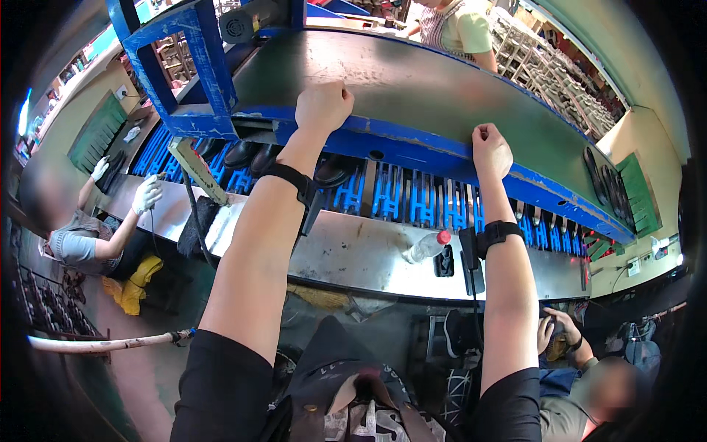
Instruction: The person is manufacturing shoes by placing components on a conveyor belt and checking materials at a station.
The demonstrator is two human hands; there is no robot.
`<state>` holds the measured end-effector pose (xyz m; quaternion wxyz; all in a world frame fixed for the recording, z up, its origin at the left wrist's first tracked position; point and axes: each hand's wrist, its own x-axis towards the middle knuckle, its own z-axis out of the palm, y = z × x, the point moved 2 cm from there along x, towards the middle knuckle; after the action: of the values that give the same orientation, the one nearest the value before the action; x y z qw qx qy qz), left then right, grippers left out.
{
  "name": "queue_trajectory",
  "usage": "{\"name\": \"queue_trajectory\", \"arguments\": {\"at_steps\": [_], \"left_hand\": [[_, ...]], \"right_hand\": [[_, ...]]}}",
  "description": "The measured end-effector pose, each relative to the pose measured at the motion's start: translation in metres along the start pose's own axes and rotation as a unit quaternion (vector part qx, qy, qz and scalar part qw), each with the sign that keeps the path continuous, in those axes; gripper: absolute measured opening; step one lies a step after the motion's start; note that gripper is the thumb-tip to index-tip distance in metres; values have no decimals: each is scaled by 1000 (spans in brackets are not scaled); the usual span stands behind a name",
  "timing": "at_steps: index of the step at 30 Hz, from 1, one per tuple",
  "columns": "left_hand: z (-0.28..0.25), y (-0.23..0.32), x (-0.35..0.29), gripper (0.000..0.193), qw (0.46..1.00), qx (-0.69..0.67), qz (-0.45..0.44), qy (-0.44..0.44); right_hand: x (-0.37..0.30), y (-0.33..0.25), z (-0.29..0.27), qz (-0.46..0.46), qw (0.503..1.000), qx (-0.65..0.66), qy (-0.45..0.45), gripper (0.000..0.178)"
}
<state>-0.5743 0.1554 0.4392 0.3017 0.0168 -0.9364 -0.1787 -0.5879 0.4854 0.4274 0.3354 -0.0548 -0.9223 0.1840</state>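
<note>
Both of my arms stretch forward, with a black strap and a small black device on each wrist. My left hand is closed in a fist above the dark green belt, with nothing showing in it. My right hand, also a fist with the fingers curled in, hovers by the belt's blue near edge; no object shows in it. Under that edge runs a row of blue racks. Black shoes sit on the racks near my left forearm, partly hidden by it.
On the steel ledge lie a clear bottle with a red cap and a small black item. Black soles rest at the belt's right end. A blue frame rises left. Co-workers are at left, lower right and beyond the belt.
</note>
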Motion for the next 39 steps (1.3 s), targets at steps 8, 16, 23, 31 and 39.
{"name": "queue_trajectory", "arguments": {"at_steps": [8,16,23,31,39], "left_hand": [[-1,0,1,26,1000,14,-3,-12],[-3,4,-2,27,999,15,-13,-25],[-5,1,-1,27,999,24,-18,-20],[-4,3,-2,25,1000,17,-18,-2],[-4,2,-4,24,1000,11,-22,1]], "right_hand": [[-1,-2,-1,-2,1000,4,2,15],[-5,-4,-6,-1,1000,17,12,14],[-4,-7,-3,6,1000,13,3,14],[-4,-5,-4,13,1000,18,1,14],[-5,-5,-3,-5,1000,14,13,14]]}}
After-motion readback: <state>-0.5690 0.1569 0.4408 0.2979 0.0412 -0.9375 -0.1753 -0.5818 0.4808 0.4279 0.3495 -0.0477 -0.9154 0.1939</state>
